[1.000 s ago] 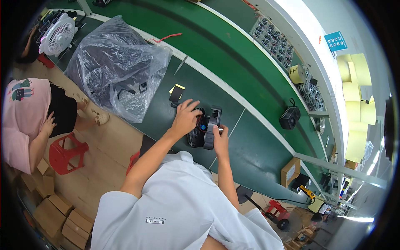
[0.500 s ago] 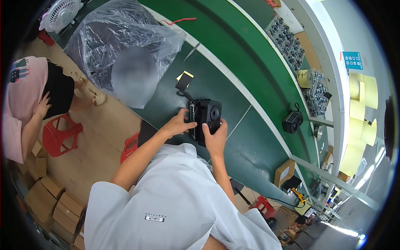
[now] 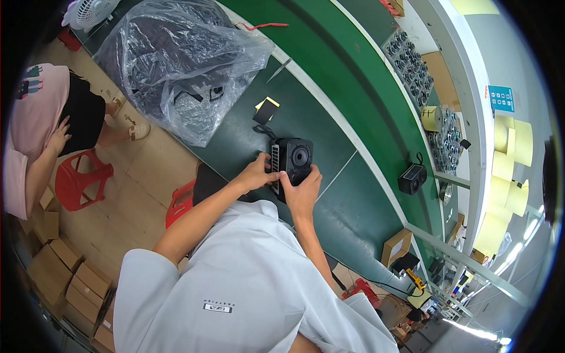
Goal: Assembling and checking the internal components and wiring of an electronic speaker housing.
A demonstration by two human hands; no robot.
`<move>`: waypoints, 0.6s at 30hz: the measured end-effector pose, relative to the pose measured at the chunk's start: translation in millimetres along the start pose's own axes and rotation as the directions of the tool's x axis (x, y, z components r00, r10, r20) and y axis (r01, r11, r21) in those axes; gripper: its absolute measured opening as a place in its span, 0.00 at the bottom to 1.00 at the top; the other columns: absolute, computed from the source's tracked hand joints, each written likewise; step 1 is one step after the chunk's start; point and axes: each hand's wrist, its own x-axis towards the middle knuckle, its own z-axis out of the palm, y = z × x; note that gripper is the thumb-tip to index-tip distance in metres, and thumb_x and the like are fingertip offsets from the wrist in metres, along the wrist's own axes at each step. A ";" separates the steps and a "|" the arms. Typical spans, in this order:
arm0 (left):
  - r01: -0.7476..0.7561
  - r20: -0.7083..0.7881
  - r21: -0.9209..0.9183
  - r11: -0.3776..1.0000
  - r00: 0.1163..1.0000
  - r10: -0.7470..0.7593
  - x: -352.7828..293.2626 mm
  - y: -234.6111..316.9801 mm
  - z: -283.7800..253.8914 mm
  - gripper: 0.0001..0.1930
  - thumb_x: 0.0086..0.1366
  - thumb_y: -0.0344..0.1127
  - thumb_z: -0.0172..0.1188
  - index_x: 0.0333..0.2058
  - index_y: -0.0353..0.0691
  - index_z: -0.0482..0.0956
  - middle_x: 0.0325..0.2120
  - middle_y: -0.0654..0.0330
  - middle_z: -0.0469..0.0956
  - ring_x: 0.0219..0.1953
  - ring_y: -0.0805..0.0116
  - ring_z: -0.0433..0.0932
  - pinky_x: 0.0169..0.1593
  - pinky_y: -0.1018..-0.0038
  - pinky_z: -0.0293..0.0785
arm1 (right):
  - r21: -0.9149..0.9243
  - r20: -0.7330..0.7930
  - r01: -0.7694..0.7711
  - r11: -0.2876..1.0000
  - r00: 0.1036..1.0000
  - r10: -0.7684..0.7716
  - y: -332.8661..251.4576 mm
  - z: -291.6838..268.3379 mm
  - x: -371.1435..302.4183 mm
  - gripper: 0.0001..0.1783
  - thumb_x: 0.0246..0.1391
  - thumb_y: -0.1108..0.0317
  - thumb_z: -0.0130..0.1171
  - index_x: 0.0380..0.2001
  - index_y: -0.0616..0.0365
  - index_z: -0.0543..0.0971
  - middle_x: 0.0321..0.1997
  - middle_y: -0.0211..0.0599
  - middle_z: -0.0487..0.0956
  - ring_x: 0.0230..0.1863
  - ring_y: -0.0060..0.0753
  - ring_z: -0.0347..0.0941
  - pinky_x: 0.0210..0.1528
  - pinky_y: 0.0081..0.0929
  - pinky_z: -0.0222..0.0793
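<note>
A black box-shaped speaker (image 3: pixel 298 154) with a round cone on its front stands on the dark green table before me. A panel with light stripes runs along its left side, and a black strap (image 3: pixel 265 130) loops out behind. My left hand (image 3: pixel 257 175) is closed on the speaker's left side, its thumb at the near edge. My right hand (image 3: pixel 302 192) grips the right side, with the thumb on the front near the left thumb. The undersides of the fingers are partly hidden. Past the strap lie small black and yellow pads (image 3: pixel 266 110).
A clear plastic bag (image 3: pixel 182 65) with dark things inside covers the table's far left. Another speaker (image 3: pixel 412 178) sits on the green belt (image 3: pixel 353 76) to the right. An open carton (image 3: pixel 397 247) stands farther right. A person sits at left near a red stool (image 3: pixel 82 179).
The speaker has turned slightly, so its round front shows more fully. Both hands have kept their hold on it. The whole view has shifted a little.
</note>
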 end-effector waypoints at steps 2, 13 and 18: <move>0.009 0.006 -0.019 1.000 1.000 -0.009 -1.6 0.5 -0.1 0.39 0.61 0.43 0.68 0.60 0.29 0.56 0.47 0.44 0.74 0.38 0.60 0.83 0.37 0.70 0.79 | -0.027 -0.009 0.027 0.999 1.000 -0.028 -2.1 -0.7 0.4 0.48 0.42 0.49 0.72 0.55 0.74 0.63 0.48 0.62 0.69 0.49 0.61 0.68 0.53 0.48 0.65; 0.007 -0.079 0.038 0.999 0.997 -0.004 13.1 -19.8 -5.0 0.34 0.62 0.40 0.67 0.60 0.31 0.62 0.50 0.46 0.75 0.39 0.60 0.82 0.43 0.68 0.77 | -0.042 -0.017 0.068 0.997 0.997 -0.069 0.6 -2.6 4.4 0.48 0.39 0.50 0.74 0.53 0.74 0.64 0.47 0.61 0.69 0.48 0.61 0.68 0.52 0.48 0.66; -0.004 -0.077 0.067 0.998 0.997 0.009 5.1 -4.7 -2.1 0.33 0.62 0.39 0.66 0.60 0.30 0.62 0.50 0.47 0.75 0.43 0.58 0.81 0.44 0.67 0.77 | -0.037 -0.014 0.040 0.999 0.999 -0.041 -1.5 -2.2 4.8 0.45 0.40 0.52 0.74 0.52 0.73 0.65 0.48 0.60 0.69 0.48 0.58 0.69 0.51 0.45 0.67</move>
